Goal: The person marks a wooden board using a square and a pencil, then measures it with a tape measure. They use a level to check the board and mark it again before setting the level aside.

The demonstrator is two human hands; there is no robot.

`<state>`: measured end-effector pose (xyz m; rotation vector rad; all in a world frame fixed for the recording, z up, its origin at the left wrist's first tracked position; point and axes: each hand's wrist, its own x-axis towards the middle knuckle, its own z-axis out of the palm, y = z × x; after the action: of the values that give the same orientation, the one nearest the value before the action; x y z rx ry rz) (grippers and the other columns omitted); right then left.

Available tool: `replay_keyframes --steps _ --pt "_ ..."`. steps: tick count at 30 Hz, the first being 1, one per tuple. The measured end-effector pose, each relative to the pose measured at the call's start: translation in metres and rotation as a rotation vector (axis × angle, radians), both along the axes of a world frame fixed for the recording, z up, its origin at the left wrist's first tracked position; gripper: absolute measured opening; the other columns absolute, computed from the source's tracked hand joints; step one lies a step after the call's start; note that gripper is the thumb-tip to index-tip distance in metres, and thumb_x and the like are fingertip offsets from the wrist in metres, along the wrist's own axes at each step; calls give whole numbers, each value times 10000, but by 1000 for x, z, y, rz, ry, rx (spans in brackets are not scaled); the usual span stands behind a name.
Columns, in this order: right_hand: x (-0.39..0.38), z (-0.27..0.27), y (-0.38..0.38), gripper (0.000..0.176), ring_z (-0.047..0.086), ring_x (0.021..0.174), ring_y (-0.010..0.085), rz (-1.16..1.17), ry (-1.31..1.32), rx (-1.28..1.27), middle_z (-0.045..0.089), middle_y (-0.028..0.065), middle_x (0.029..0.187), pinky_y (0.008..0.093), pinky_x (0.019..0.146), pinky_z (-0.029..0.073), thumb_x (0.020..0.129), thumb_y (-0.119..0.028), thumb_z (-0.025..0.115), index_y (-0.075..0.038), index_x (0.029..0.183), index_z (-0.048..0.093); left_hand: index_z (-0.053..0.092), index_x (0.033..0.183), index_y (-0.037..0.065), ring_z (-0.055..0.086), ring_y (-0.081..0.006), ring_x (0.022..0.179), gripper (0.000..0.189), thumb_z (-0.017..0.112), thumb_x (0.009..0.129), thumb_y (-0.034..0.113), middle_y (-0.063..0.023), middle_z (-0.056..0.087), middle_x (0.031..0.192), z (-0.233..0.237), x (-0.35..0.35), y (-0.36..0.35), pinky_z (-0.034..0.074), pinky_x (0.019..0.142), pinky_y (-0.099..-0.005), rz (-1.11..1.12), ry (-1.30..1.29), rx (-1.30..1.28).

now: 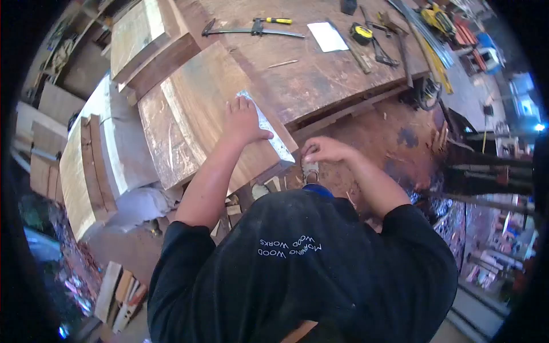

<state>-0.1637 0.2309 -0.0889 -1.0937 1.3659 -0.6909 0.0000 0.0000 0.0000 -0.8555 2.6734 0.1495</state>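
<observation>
My left hand [243, 121] lies palm down on a thick wooden slab [203, 86], fingers stretched out. Its fingertips and thumb touch a pale, speckled straight strip [266, 128] that runs along the slab's right side. My right hand [325, 150] is just off the slab's near right corner, with thumb and fingers curled together. Whether anything small is between those fingers cannot be made out.
The workbench [303, 88] holds a bar clamp [254, 31], white paper [327, 36], a pencil [283, 63], a tape measure [361, 33] and other hand tools. Another thick slab [146, 43] sits at the back left. Offcuts [119, 291] lie on the floor.
</observation>
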Motion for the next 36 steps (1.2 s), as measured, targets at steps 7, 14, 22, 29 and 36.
replay_keyframes --steps 7,14,22,29,36 --pt "-121 3 -46 264 621 728 116 -225 -111 -5 666 48 813 267 649 495 871 -212 698 -12 1023 616 316 1441 30 202 -317 1441 1111 860 559 429 -182 241 1540 13 -13 10 161 1161 -534 148 1 114" --pt "-154 -6 -103 311 619 722 144 -348 145 -197 669 86 801 313 663 492 883 -297 655 6 953 634 313 1452 96 206 -302 1442 1101 888 534 294 -117 239 1556 17 -19 11 180 1155 -552 224 -31 138" --pt "-158 -27 -109 309 613 749 165 -251 101 -220 670 91 832 317 693 490 868 -299 661 -7 969 646 335 1423 93 239 -324 1427 1056 884 545 300 -123 266 1542 16 -25 13 219 1144 -548 208 -54 83" --pt "-161 1 -103 310 636 733 194 -226 101 -163 681 100 818 339 696 501 857 -317 662 -35 985 655 333 1419 99 251 -329 1420 1056 887 542 297 -123 275 1535 19 -28 14 236 1137 -552 210 -85 81" --pt "-159 -9 -109 296 635 753 170 -216 115 -171 681 112 838 323 695 502 873 -281 656 -6 982 649 327 1424 104 234 -318 1428 1073 892 531 288 -109 270 1540 17 -29 13 234 1140 -546 224 -88 96"
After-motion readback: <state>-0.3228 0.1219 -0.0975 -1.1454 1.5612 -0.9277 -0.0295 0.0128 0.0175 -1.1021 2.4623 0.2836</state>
